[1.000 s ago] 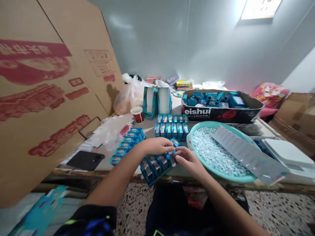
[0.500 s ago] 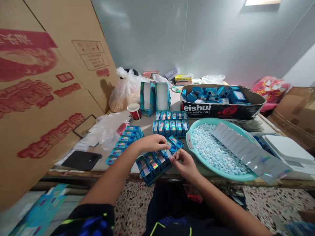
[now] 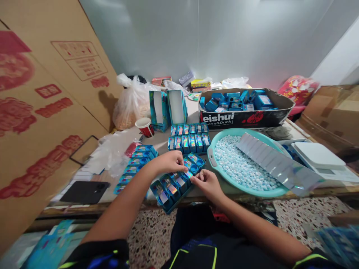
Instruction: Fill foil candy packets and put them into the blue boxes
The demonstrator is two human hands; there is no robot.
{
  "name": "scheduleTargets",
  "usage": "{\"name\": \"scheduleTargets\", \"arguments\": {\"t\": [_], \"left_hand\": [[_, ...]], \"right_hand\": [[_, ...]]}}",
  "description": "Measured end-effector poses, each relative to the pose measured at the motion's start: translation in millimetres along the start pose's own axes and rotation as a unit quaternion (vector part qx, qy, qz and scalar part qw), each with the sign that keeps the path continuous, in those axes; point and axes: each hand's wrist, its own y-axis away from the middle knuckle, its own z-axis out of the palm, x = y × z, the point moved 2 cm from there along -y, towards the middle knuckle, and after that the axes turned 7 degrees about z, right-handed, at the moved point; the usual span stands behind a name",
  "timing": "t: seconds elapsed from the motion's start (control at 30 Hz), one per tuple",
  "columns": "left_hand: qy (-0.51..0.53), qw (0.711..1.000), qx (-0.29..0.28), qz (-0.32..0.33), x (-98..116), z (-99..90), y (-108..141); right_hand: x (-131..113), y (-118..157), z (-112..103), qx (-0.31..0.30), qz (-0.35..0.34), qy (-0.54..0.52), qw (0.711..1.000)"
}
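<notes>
A slanted row of small blue boxes (image 3: pixel 169 186) lies at the table's front edge. Over the row's middle, my left hand (image 3: pixel 172 162) pinches one end of a small shiny sticker (image 3: pixel 188 174). The other end of the sticker is between the fingertips of my right hand (image 3: pixel 206 183). The sticker lies against the top of one box. Boxes nearer to me carry shiny stickers; the two at the far end (image 3: pixel 196 159) show bare round recesses. Behind stand two more rows of stickered blue boxes (image 3: pixel 189 144).
At right, a turquoise basin (image 3: pixel 212 157) holds pale blue pieces, with a silvery sticker sheet (image 3: pixel 275 162) across it. Further right is a white scale (image 3: pixel 319 155). A printed carton (image 3: pixel 246 118) of blue boxes stands behind. A paper cup (image 3: pixel 145 127) and black phone (image 3: pixel 84 192) are at left.
The sticker, held up between my hands before, now lies down on the box top. The whole view has shifted slightly, so the things on the table appear further left.
</notes>
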Motion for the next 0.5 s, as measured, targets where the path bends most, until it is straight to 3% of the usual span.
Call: {"name": "scheduleTargets", "arguments": {"t": [0.1,0.17,0.27,0.33,0.4,0.43,0.5], "left_hand": [[0.056,0.997,0.048,-0.041,-12,1.2,1],[0.115,0.986,0.081,-0.085,-20,3.6,2],[0.195,0.969,0.113,-0.103,-27,6.7,6],[0.205,0.964,0.145,-0.086,-26,6.0,12],[0.152,0.966,0.196,-0.074,-21,3.2,25],[0.105,0.961,0.242,-0.077,-18,1.2,34],[0.014,0.942,0.329,-0.068,-12,-0.5,55]], "right_hand": [[17,2,-2,0.032,0.018,0.069,0.997],[18,13,-5,0.041,-0.035,0.131,0.99],[-9,46,-21,0.011,-0.232,0.174,0.957],[-42,72,-49,0.037,-0.381,0.19,0.904],[-77,93,-90,0.182,-0.487,0.23,0.823],[-91,99,-114,0.282,-0.501,0.253,0.778],[-109,104,-162,0.453,-0.442,0.302,0.713]]}}
